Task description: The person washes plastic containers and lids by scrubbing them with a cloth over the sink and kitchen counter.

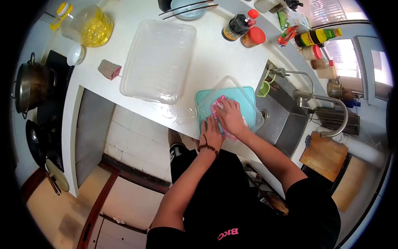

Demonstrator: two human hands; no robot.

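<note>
A pink and white cloth [215, 108] lies bunched on a teal lid [247, 94] near the counter's front edge. My right hand [230, 118] presses on the cloth with curled fingers closed over it. Beside it, my left hand [212, 133], with a beaded bracelet on the wrist, rests with fingers stretched out over the lid and the cloth's near edge. A clear plastic piece with a raised rim [227, 79] overlaps the teal lid, tilted toward the sink. Part of the cloth is hidden under my hands.
Left of the lid lies a large clear plastic container [159, 62], with water drops nearby. A folded brown cloth [108, 69] and an oil jug [89, 27] sit farther left. The sink [278, 120] is on the right; sauce jars [253, 37] stand behind.
</note>
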